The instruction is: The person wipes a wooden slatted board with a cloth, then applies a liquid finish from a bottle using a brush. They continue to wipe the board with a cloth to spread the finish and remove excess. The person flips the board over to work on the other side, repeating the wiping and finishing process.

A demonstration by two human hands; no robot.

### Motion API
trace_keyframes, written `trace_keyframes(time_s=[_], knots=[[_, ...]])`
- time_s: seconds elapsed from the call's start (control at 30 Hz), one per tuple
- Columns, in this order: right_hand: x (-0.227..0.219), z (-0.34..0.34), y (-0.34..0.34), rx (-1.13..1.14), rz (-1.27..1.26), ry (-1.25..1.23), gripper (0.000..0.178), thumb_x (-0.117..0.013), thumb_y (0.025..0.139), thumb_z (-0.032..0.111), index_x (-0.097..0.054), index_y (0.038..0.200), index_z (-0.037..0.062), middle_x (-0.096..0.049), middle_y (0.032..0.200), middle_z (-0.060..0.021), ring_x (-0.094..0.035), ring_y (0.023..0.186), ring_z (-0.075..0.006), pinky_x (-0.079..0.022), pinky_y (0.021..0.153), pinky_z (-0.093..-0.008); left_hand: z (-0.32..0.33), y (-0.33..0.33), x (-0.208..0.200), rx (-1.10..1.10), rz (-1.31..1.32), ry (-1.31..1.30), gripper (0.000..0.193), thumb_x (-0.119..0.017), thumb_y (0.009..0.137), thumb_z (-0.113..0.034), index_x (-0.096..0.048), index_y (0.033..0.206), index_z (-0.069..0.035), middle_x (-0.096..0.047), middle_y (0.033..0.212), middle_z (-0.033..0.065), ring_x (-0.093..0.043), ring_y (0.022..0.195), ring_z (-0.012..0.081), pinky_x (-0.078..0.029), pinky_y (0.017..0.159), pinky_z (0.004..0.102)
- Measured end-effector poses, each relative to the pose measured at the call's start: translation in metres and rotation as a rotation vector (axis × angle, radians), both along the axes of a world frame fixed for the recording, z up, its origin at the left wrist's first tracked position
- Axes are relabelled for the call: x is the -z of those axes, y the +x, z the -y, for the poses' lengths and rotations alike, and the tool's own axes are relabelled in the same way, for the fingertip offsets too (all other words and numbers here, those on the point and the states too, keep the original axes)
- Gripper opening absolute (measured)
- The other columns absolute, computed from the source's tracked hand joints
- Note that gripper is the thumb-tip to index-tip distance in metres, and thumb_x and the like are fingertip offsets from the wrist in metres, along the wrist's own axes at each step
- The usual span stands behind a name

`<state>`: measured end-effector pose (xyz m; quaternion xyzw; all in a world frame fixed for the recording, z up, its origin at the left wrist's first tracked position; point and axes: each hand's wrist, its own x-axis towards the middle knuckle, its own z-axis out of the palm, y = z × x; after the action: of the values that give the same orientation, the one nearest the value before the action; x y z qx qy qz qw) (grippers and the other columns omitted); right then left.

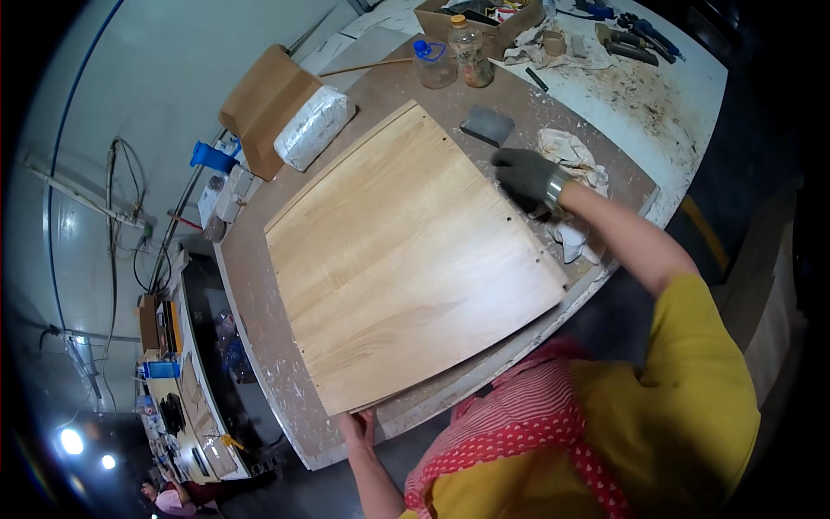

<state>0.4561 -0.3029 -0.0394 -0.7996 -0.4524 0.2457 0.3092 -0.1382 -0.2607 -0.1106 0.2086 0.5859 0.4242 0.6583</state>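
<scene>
While the workbench (248, 277) is bearing the wood panel (402, 264) centrally, right hand (526, 179) is sitting by its right edge, left hand (356, 427) is meeting its near-left corner; can't tell either's finger grip. Edge holes (508, 219) are looking done; remainder's unclear.

Wood panel (389, 268): brightly lit, with a whitish sheen just below the right hand (529, 179).
Right hand: dark glove, softly blurred.
Wrapped block (316, 127): shiny glints, left of the right hand.
Lamps (72, 441): white glare with flare, well left of the left hand (356, 428).
Floor (735, 186): dim, beyond the right hand.
Counter (257, 285): edges bowed by fisheye, black corners.
</scene>
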Motion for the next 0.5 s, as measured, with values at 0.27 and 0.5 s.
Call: trace_keyframes(time_s=[0.27, 0.5], knots=[[0.06, 0.148, -0.01, -0.049, 0.271, 0.377, 0.027, -0.06, 0.089, 0.021, -0.062, 0.114, 0.0105, -0.063, 0.115, -0.0134, -0.061, 0.105, -0.029, -0.049, 0.091, -0.0385, -0.084, -0.006, -0.061, 0.377, -0.071, 0.209, 0.064, -0.036, 0.098, -0.056, -0.045, 0.136, -0.006, -0.053, 0.134, 0.0104, -0.051, 0.123, 0.028, -0.042, 0.101, 0.0418], [0.048, 0.046, 0.04, -0.049, 0.554, 0.587, 0.037, -0.056, 0.092, 0.025, -0.054, 0.124, 0.0062, -0.058, 0.121, -0.0177, -0.058, 0.109, -0.0335, -0.047, 0.093, -0.0386, -0.158, 0.047, -0.08, 0.512, -0.457, 0.085, 0.083, -0.031, 0.091, -0.071, -0.035, 0.145, -0.007, -0.043, 0.144, 0.0116, -0.041, 0.132, 0.0296, -0.035, 0.108, 0.0428]])
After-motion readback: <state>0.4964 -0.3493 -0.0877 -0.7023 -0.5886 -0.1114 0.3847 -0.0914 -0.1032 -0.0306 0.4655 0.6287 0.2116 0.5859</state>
